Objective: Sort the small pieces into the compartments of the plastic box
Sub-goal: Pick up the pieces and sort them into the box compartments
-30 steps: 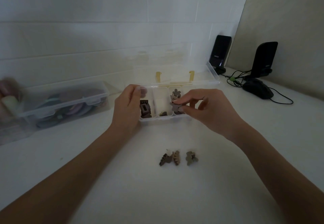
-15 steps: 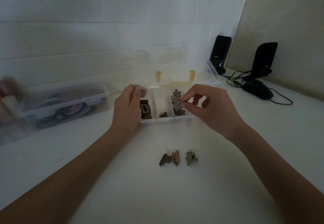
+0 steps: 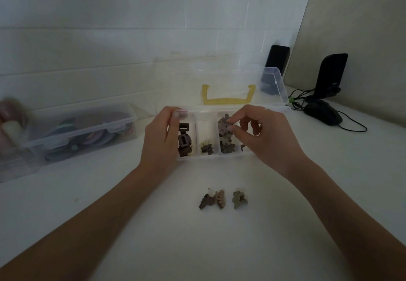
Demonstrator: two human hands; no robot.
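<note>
Flower-shaped matte piece (image 3: 223, 125) lower, right hand (image 3: 261, 136).

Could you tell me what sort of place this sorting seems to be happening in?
Probably a home desk or work corner rather than a workshop: a white tabletop against a white tiled wall, with two black desktop speakers and a wired computer mouse at the far right.

You find no text, label, brand or number here that can be read; the black upright speaker (image 3: 331, 74) at the far right carries a small pale mark, too blurred to make out.
</note>
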